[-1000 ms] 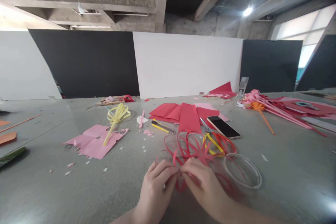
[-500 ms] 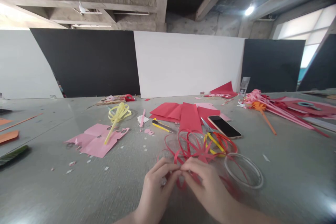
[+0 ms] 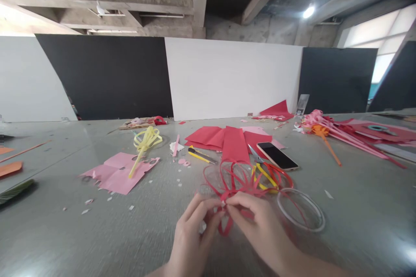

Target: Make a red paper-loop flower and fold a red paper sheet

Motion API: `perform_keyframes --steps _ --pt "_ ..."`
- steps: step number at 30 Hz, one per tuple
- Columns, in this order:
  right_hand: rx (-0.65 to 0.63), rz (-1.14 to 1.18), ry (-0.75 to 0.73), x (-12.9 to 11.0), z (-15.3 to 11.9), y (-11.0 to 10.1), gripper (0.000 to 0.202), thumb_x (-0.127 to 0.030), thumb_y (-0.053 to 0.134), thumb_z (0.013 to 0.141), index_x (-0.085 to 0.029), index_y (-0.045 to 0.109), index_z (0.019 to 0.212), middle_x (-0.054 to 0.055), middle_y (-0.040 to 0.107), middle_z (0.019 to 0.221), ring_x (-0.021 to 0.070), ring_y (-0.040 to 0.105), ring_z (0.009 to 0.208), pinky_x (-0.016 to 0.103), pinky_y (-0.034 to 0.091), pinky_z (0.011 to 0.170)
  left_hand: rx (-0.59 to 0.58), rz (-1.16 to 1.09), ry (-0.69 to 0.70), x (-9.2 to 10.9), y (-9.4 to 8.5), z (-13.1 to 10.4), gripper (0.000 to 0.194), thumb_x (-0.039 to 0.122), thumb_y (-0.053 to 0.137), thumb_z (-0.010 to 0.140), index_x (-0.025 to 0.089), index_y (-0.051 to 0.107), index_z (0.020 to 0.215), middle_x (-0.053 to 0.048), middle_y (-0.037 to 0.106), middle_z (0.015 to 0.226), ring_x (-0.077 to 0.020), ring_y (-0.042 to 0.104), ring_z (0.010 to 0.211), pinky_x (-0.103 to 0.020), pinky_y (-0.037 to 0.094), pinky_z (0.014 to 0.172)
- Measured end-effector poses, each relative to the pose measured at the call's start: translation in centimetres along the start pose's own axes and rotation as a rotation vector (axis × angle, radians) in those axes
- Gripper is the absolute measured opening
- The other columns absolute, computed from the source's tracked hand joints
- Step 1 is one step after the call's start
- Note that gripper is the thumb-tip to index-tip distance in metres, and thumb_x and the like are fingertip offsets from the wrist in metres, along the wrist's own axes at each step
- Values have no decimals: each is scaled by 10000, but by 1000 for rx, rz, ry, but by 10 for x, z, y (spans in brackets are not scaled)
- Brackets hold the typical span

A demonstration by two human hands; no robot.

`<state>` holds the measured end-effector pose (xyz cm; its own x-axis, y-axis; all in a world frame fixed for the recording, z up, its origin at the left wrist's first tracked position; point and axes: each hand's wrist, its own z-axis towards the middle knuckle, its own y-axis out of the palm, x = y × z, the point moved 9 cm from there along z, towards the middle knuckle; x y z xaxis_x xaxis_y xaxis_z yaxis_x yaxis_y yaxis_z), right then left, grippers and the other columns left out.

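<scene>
Red paper strips (image 3: 232, 177), looped and crossed into a loose flower shape, lie at the front middle of the table. My left hand (image 3: 196, 229) pinches them from the left between thumb and fingers. From the right, my right hand (image 3: 260, 225) also pinches at the same spot, fingertips almost meeting the left ones. A small white piece (image 3: 223, 203) shows between the fingertips on the red paper; its kind is unclear. Just beyond my right hand are scissors (image 3: 269, 175) with yellow and red handles, and a roll of clear tape (image 3: 300, 210).
Behind the strips lie red folded paper (image 3: 235, 145), a phone (image 3: 277, 156) and a yellow utility knife (image 3: 201, 155). At left, a yellow paper flower (image 3: 147, 140) rests on pink paper (image 3: 121, 171). Pink and red paper flowers (image 3: 316, 121) are at right. Panels stand behind.
My fingertips have parted slightly, and a small white piece now shows between them. The red strips have turned or shifted a little in my fingers.
</scene>
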<state>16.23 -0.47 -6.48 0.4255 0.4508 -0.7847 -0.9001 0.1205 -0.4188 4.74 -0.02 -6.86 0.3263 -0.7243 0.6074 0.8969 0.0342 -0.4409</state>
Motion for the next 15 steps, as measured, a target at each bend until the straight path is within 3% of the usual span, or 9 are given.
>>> perform_keyframes --steps 7,15 --pt "13 -93 -129 -13 -1 -1 170 -52 495 761 -186 577 697 -25 604 663 101 552 599 182 433 590 29 66 19 4 -1 -1 155 108 501 823 205 608 878 13 557 740 -100 533 655 -177 436 603" --pt "-19 -228 -257 -19 -2 2 209 -31 457 770 -190 592 757 4 598 724 126 560 681 225 435 641 -29 77 -38 3 1 3 171 112 479 809 183 633 788 10 553 651 -103 502 564 -182 424 532"
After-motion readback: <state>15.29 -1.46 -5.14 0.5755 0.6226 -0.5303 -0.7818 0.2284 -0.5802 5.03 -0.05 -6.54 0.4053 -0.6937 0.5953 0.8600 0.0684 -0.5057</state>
